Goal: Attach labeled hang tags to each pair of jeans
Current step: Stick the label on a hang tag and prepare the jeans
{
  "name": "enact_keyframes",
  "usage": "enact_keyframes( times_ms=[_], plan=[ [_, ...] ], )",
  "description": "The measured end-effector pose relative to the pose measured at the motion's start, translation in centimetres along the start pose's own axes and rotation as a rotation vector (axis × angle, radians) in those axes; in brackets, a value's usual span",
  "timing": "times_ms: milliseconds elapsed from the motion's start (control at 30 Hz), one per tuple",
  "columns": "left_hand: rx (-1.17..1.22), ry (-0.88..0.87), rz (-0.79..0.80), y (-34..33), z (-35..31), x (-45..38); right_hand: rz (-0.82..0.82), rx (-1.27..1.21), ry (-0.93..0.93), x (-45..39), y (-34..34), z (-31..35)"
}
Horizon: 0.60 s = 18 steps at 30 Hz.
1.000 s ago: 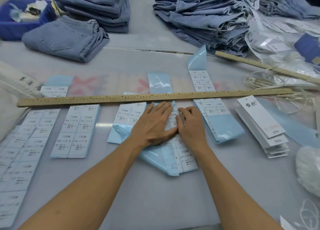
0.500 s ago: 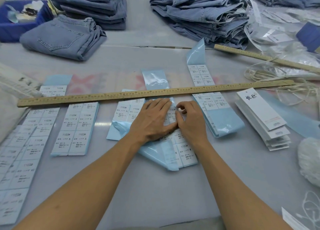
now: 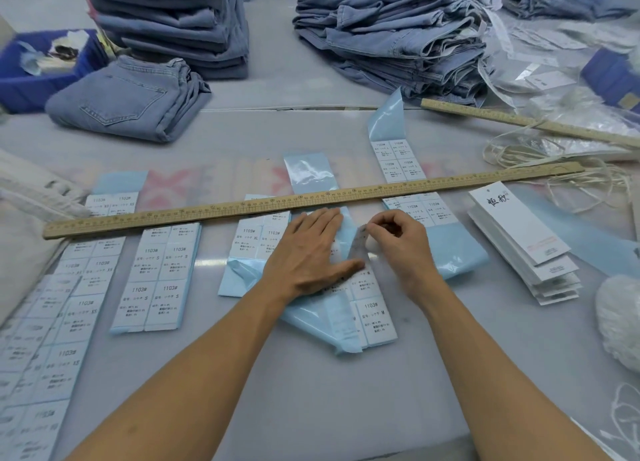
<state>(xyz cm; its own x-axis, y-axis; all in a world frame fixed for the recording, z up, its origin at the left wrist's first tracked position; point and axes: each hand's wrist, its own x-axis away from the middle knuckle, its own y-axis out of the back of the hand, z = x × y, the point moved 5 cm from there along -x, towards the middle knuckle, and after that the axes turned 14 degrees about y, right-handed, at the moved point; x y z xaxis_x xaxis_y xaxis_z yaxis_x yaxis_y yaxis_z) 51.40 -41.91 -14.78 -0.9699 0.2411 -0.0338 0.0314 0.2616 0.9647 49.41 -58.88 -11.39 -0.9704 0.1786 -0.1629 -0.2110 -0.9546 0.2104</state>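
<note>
Since a moment ago, my right hand (image 3: 398, 245) has lifted, fingers pinching a white sticker label (image 3: 362, 244) peeling off the light-blue label sheet (image 3: 372, 318), just below the long wooden ruler (image 3: 311, 199). Flat and straight-fingered, my left hand (image 3: 308, 256) presses that sheet. One stack of white card hang tags (image 3: 519, 232) lies right; two piles of folded blue jeans (image 3: 173, 20) sit beyond.

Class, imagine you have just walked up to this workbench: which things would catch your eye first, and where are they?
First, the two hands at the centre: the left hand presses flat on a blue-backed sticker sheet while the right hand pinches a sticker peeling up from it. Just beyond them a long wooden ruler lies across the rows of sheets. Stacked jeans fill the far side, and white hang tags sit to the right.
</note>
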Motion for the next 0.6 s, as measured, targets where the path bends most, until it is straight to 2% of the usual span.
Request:
enact_keyframes(
  times_ms=[167,267,333,367,400,467,533,600],
  plan=[
    [0.022,-0.025,0.033,0.2,-0.2,0.1,-0.166,-0.228,-0.029,0.0,4.3,5.6],
    [-0.042,-0.098,-0.145,1.4,-0.9,1.0,-0.284,-0.722,-0.193,2.8,7.0,8.3],
    [-0.182,-0.276,-0.308,2.3,-2.5,2.1,-0.37,-0.953,-0.291,5.6,8.8,9.5],
    [-0.281,-0.397,-0.329,2.4,-3.6,2.6,-0.422,-1.02,-0.316,6.9,9.6,10.1],
    [-0.401,-0.501,-0.285,2.1,-4.7,2.7,-0.478,-1.073,-0.327,8.1,10.3,10.6],
    [-0.605,-0.549,-0.071,1.8,-6.3,2.8,-0.581,-1.14,-0.341,10.0,11.1,11.4],
    [-0.615,-0.42,0.095,2.8,-7.1,2.6,-0.634,-1.189,-0.358,11.2,11.6,12.1],
    [-0.532,-0.24,0.125,4.9,-8.1,2.3,-0.655,-1.22,-0.344,12.0,12.3,12.8]
  ],
)
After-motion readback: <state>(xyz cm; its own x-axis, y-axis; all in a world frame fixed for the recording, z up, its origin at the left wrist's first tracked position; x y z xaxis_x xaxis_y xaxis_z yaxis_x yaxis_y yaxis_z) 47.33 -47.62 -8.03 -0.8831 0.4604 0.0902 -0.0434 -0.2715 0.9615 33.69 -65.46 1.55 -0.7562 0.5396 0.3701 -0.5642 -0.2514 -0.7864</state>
